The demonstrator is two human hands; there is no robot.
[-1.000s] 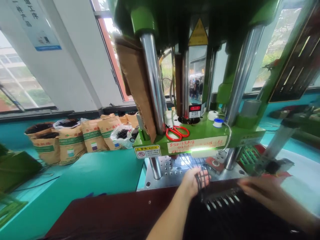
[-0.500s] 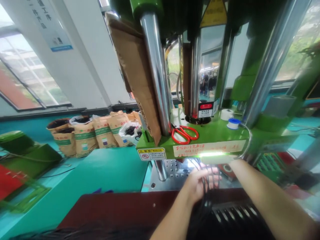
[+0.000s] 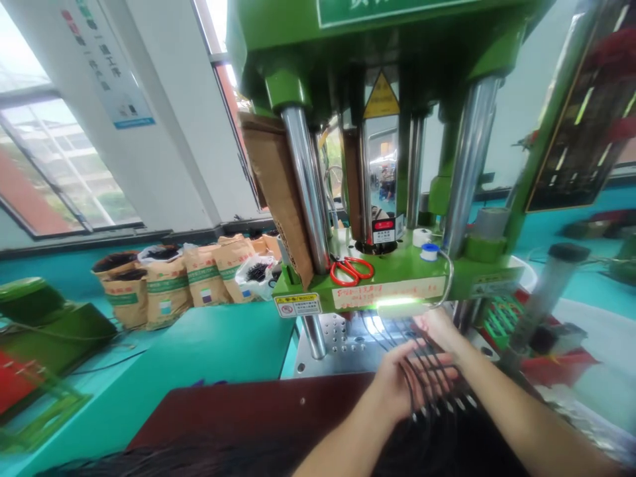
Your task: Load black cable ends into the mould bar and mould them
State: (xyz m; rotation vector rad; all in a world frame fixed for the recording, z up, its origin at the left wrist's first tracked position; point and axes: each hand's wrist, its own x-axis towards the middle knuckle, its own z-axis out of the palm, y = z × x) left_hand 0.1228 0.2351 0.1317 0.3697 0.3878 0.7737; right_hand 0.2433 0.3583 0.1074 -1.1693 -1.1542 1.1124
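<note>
Before the green metal press with steel pillars (image 3: pixel 397 270), the left hand (image 3: pixel 415 383) lies palm up, fingers loosely spread beneath thin black silver-tipped cables (image 3: pixel 410 384) running back under the press's front edge. The right hand (image 3: pixel 437 329) is just below that edge; I cannot tell its grip. The cables could slip or cross, being apparently only cradled.

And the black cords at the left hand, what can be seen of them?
The black cords are thin, flexible-looking strands, gently curved, lying side by side across the open left hand. Bright, metallic-looking tips show at their lower ends. Farther up, they run above the metal plate, toward the green crosspiece. Whether the right hand touches them is unclear.
</note>
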